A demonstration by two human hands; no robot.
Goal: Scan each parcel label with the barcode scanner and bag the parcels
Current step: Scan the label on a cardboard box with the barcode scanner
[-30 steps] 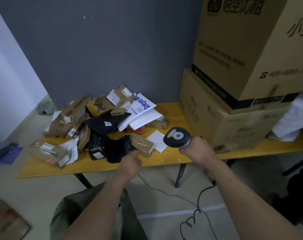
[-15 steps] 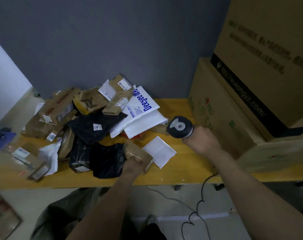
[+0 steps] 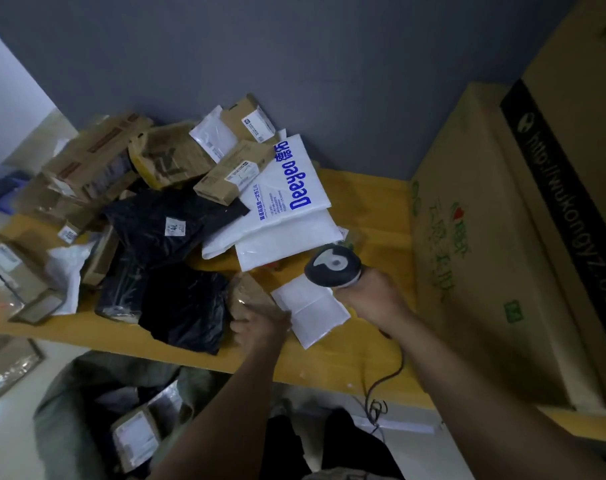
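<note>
Here, your left hand (image 3: 260, 327) curled its fingers around a small brown parcel (image 3: 247, 291) on the worktop (image 3: 346, 362); at its three o'clock, your right hand (image 3: 370, 299) gripped the scanner (image 3: 332, 266).

1. Scanner (image 3: 332, 266): dark grey head with a pale oval top, gripped in the right hand (image 3: 370, 299); its cable trails toward 6 o'clock.
2. Box (image 3: 247, 294): small, brown and blurred, held by the left hand (image 3: 260, 323), at 8 o'clock from the scanner.
3. Mailer (image 3: 312, 311): white, lying flat just at 3 o'clock from the box.
4. Pile (image 3: 163, 188): brown boxes with black and white poly bags, heaped at 10 o'clock.
5. Sack (image 3: 72, 393): grey-green, open, at 7 o'clock, with labelled parcels (image 3: 135, 438) inside.
</note>
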